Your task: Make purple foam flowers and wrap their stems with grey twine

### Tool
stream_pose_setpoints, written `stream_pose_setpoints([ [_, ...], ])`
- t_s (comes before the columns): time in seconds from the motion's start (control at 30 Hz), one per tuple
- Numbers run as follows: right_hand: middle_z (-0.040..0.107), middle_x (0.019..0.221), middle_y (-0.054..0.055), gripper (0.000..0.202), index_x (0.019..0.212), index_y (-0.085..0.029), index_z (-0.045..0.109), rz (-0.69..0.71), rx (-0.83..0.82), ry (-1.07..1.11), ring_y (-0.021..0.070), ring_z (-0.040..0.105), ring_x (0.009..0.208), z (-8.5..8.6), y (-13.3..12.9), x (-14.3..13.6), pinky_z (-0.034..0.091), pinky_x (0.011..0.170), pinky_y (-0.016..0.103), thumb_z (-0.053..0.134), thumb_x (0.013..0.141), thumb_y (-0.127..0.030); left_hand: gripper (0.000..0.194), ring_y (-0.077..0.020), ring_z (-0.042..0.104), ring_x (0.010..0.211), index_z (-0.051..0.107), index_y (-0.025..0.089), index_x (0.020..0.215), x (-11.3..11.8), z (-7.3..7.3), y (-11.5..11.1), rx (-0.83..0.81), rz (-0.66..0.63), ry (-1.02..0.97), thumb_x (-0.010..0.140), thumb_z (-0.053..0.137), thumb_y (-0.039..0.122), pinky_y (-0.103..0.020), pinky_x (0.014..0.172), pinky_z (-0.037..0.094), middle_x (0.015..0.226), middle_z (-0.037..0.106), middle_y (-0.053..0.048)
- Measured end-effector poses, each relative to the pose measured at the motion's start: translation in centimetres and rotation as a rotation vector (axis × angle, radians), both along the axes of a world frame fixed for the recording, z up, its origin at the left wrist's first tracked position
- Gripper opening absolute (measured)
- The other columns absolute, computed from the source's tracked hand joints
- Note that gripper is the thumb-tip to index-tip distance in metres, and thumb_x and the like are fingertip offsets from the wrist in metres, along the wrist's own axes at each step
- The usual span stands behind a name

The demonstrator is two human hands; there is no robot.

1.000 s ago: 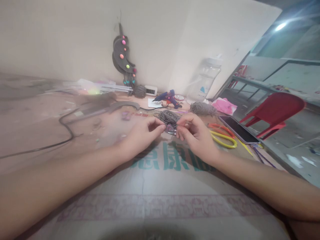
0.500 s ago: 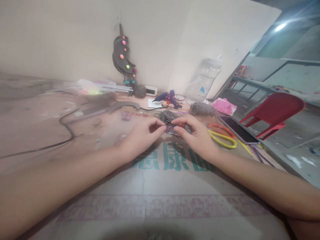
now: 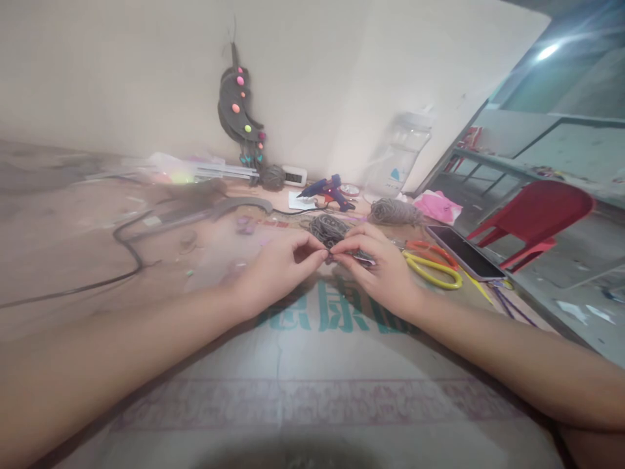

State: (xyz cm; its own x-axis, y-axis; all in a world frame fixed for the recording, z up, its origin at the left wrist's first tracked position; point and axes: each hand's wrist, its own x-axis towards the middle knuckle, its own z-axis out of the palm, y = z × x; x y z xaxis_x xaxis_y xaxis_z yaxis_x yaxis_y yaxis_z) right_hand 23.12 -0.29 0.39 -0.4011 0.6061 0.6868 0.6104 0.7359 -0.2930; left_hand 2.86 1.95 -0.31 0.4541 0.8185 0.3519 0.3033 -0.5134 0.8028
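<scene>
Over the printed cardboard (image 3: 312, 355), my left hand (image 3: 280, 267) and my right hand (image 3: 381, 267) meet fingertip to fingertip. Both are closed in a pinch. Between the fingertips is something small and dark that I cannot make out. Just behind the fingers lies a loose heap of grey yarn (image 3: 326, 228). Scissors with orange and yellow handles (image 3: 434, 272) rest to the right of my right hand. A dark crescent moon ornament (image 3: 234, 104) with coloured pompoms hangs on the wall ahead.
A blue glue gun (image 3: 329, 189) stands at the back, left of a clear water bottle (image 3: 398, 156). Nearby are a grey yarn skein (image 3: 393, 212), a pink cloth (image 3: 439, 207) and a phone (image 3: 466, 253). A black cable (image 3: 131, 251) curves across the left. A red chair (image 3: 547, 215) stands beyond the table.
The fingers of my right hand have moved left and closed in, so both hands' fingertips now come together. The other things look unmoved.
</scene>
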Motion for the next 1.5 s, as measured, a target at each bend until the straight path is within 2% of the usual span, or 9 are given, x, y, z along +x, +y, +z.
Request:
stream_pose_setpoints([
  [0.5, 0.06, 0.09, 0.005, 0.01, 0.091, -0.022, 0.06, 0.108, 0.018, -0.081, 0.0184, 0.059, 0.085, 0.3, -0.6, 0.0, 0.047, 0.074, 0.034, 0.053, 0.096, -0.016, 0.017, -0.0159, 0.061, 0.075, 0.067, 0.018, 0.083, 0.0, -0.2, 0.2, -0.085, 0.011, -0.042, 0.089, 0.057, 0.03, -0.028, 0.071, 0.046, 0.081, 0.069, -0.002],
  [0.67, 0.059, 0.09, 0.004, 0.011, 0.095, -0.025, 0.056, 0.148, 0.041, 0.005, 0.0185, 0.058, 0.084, 0.5, -0.9, 0.2, 0.048, 0.074, 0.036, 0.05, 0.098, -0.017, 0.018, -0.016, 0.06, 0.074, 0.066, 0.018, 0.08, -0.1, 0.2, 0.3, -0.113, 0.024, -0.054, 0.089, 0.058, 0.031, -0.027, 0.069, 0.045, 0.078, 0.068, -0.002],
  [0.83, 0.055, 0.084, 0.005, 0.009, 0.093, -0.028, 0.052, 0.134, 0.181, 0.294, 0.0217, 0.058, 0.081, 2.7, -2.0, 0.6, 0.049, 0.074, 0.041, 0.047, 0.1, -0.03, 0.018, -0.0164, 0.059, 0.072, 0.064, 0.018, 0.076, -0.1, 0.4, 0.2, -0.162, 0.055, -0.05, 0.089, 0.059, 0.031, -0.027, 0.066, 0.043, 0.073, 0.067, -0.001],
  [0.93, 0.054, 0.08, 0.004, 0.016, 0.085, -0.028, 0.053, 0.07, 0.235, 0.338, 0.0214, 0.057, 0.077, 4.8, -2.5, 1.0, 0.049, 0.073, 0.041, 0.05, 0.099, -0.037, 0.02, -0.0161, 0.059, 0.07, 0.063, 0.018, 0.078, -0.1, 0.3, 0.3, -0.177, 0.047, -0.072, 0.089, 0.058, 0.034, -0.027, 0.065, 0.043, 0.074, 0.067, -0.001],
  [1.03, 0.056, 0.072, 0.003, 0.035, 0.07, -0.025, 0.053, 0.02, 0.089, 0.19, 0.0186, 0.056, 0.071, 6.0, -2.1, 1.5, 0.047, 0.069, 0.038, 0.045, 0.102, -0.036, 0.021, -0.0162, 0.059, 0.07, 0.064, 0.019, 0.08, -0.2, 0.1, 0.4, -0.176, 0.038, -0.082, 0.09, 0.057, 0.036, -0.027, 0.064, 0.043, 0.074, 0.066, -0.001],
  [1.1, 0.062, 0.074, 0.003, 0.032, 0.071, -0.023, 0.059, -0.054, -0.048, 0.114, 0.0176, 0.059, 0.073, 5.9, -1.3, 1.7, 0.048, 0.071, 0.036, 0.05, 0.1, -0.033, 0.021, -0.0162, 0.059, 0.07, 0.064, 0.019, 0.08, -0.2, -0.1, 0.5, -0.172, 0.028, -0.094, 0.09, 0.057, 0.036, -0.027, 0.064, 0.044, 0.075, 0.066, -0.001],
  [1.17, 0.069, 0.087, 0.003, 0.011, 0.088, -0.023, 0.066, -0.107, -0.148, 0.118, 0.0183, 0.063, 0.082, 5.1, -0.4, 1.7, 0.05, 0.075, 0.035, 0.06, 0.094, -0.03, 0.021, -0.0158, 0.059, 0.071, 0.064, 0.018, 0.081, -0.2, -0.2, 0.6, -0.174, 0.016, -0.108, 0.091, 0.057, 0.035, -0.027, 0.065, 0.045, 0.077, 0.067, -0.001],
  [1.23, 0.072, 0.097, 0.004, 0.013, 0.099, -0.022, 0.067, -0.097, -0.253, 0.125, 0.0192, 0.066, 0.088, 3.9, 0.4, 1.5, 0.052, 0.076, 0.034, 0.062, 0.091, -0.031, 0.021, -0.0157, 0.06, 0.072, 0.065, 0.018, 0.083, -0.2, -0.2, 0.7, -0.176, 0.02, -0.107, 0.092, 0.057, 0.035, -0.027, 0.067, 0.045, 0.079, 0.067, -0.001],
  [1.5, 0.073, 0.084, 0.002, 0.02, 0.088, -0.019, 0.069, -0.109, -0.554, 0.11, 0.0173, 0.066, 0.074, 0.7, 0.8, 0.0, 0.053, 0.07, 0.032, 0.072, 0.079, -0.037, 0.022, -0.0164, 0.062, 0.075, 0.067, 0.017, 0.09, -0.2, -0.2, 0.7, -0.162, 0.04, -0.111, 0.091, 0.058, 0.037, -0.028, 0.069, 0.047, 0.082, 0.069, -0.003],
])
